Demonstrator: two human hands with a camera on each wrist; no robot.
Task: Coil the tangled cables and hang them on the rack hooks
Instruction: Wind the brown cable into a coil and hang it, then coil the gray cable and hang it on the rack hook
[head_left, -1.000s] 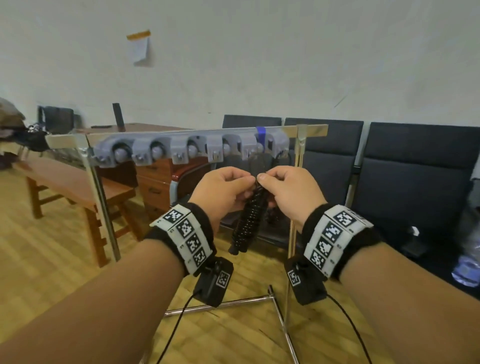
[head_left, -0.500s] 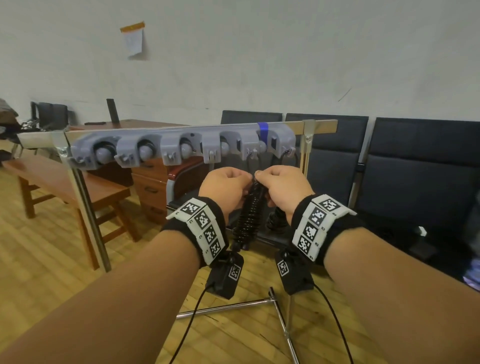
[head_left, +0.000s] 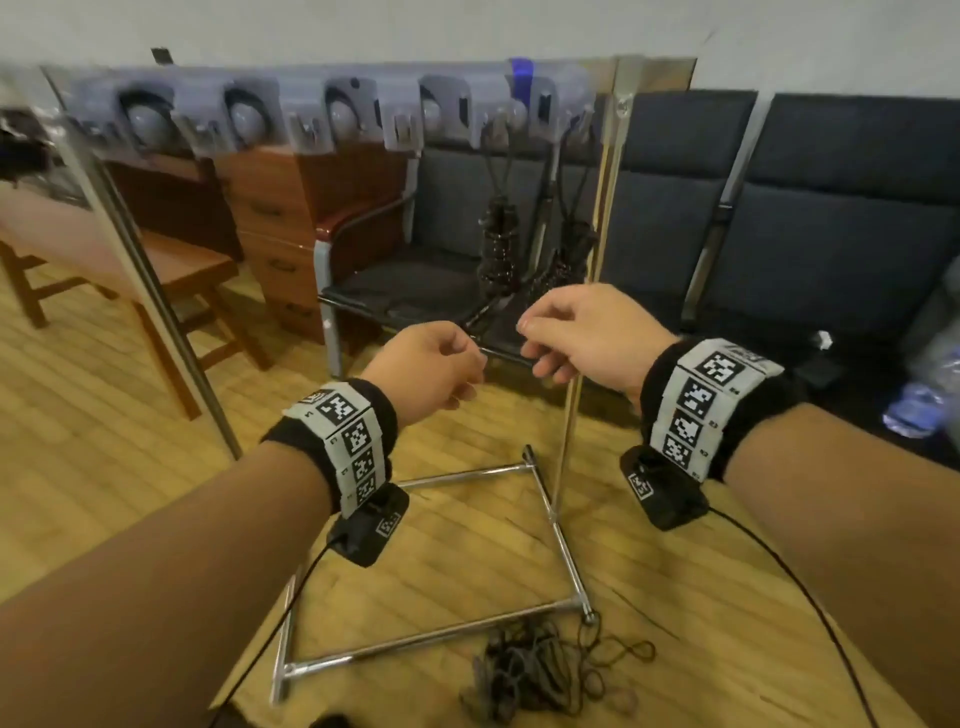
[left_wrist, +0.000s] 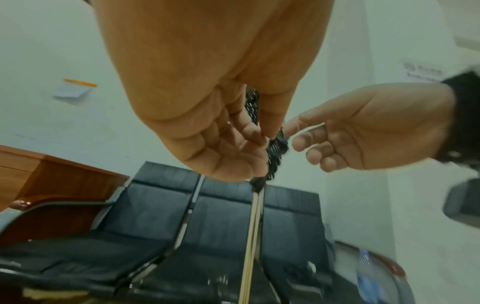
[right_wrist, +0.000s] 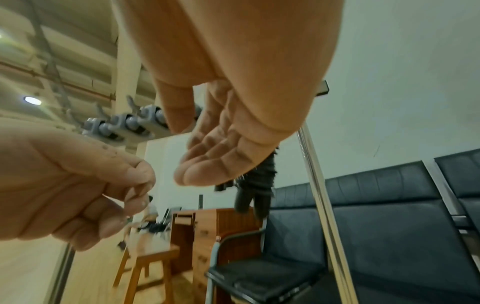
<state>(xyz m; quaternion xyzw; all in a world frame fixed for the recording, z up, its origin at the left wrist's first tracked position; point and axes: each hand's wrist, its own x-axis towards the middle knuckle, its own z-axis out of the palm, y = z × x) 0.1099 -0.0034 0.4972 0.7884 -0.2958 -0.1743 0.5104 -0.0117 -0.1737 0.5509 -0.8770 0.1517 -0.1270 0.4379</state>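
The rack's grey hook bar (head_left: 311, 119) runs across the top of the head view. Two coiled black cables (head_left: 498, 249) (head_left: 569, 260) hang from its right-hand hooks. Both hands are below the coils and apart from them. My left hand (head_left: 467, 358) is loosely curled and holds nothing. My right hand (head_left: 530, 338) has relaxed fingers and is also empty. In the left wrist view a coil (left_wrist: 275, 152) shows behind my left fingers (left_wrist: 257, 142). The right wrist view shows a hanging coil (right_wrist: 259, 181) beyond my right hand (right_wrist: 197, 160). A tangled cable pile (head_left: 540, 670) lies on the floor.
The rack's chrome post (head_left: 571, 426) and floor frame (head_left: 467, 473) stand between my hands and the cable pile. Dark chairs (head_left: 857, 234) line the wall behind. A wooden desk (head_left: 291, 218) and bench (head_left: 182, 270) are on the left, a water bottle (head_left: 914, 410) on the right.
Both hands have let go of the coiled cable and dropped below it. The coil now hangs from a hook. The head view has tipped down onto the floor pile.
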